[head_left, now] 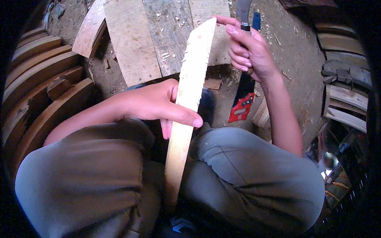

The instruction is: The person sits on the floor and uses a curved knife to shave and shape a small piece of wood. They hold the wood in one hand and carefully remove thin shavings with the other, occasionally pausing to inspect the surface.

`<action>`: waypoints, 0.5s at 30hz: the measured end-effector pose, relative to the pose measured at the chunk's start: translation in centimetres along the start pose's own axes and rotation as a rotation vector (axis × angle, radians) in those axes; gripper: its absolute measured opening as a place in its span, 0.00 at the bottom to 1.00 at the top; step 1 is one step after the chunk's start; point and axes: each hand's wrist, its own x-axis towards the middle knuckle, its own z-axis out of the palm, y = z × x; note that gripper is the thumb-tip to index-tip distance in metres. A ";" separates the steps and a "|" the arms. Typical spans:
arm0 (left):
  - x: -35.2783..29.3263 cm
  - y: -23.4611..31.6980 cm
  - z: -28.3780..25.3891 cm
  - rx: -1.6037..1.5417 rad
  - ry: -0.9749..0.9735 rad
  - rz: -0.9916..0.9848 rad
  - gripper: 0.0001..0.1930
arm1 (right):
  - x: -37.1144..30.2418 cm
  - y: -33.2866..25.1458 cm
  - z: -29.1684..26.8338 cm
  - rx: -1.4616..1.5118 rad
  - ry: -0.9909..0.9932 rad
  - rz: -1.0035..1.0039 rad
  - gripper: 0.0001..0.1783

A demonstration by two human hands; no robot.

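Observation:
A pale strip of wood (194, 71) stands tilted between my knees, its upper end cut at a slant and its edges rough with raised slivers. My left hand (170, 107) is closed around its middle, thumb across the front. In my right hand (254, 49) is a knife (243, 12) with a curved blade pointing away from me; most of its handle is hidden by the fingers. The right index finger reaches out to the strip's top corner and appears to touch it.
Wooden boards (133, 39) scattered with chips lie ahead. A hand saw with a red handle (241, 108) is on the dirt floor behind my right hand. Curved wooden pieces (43, 75) are stacked at the left, and more timber (345, 95) is at the right.

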 end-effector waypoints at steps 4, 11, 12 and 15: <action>0.4 0.3 0.3 0.020 -0.035 0.010 0.19 | 0.4 0.1 -0.4 0.139 -0.104 0.012 0.19; 0.9 0.2 0.2 0.007 -0.118 0.029 0.21 | 1.5 1.8 -0.8 0.417 -0.293 -0.020 0.20; 0.9 0.1 0.2 -0.001 -0.131 0.029 0.21 | 1.5 1.8 -0.8 0.407 -0.288 -0.025 0.20; 1.0 0.0 0.1 0.006 -0.147 0.070 0.19 | 1.5 1.7 -0.7 0.386 -0.274 -0.039 0.20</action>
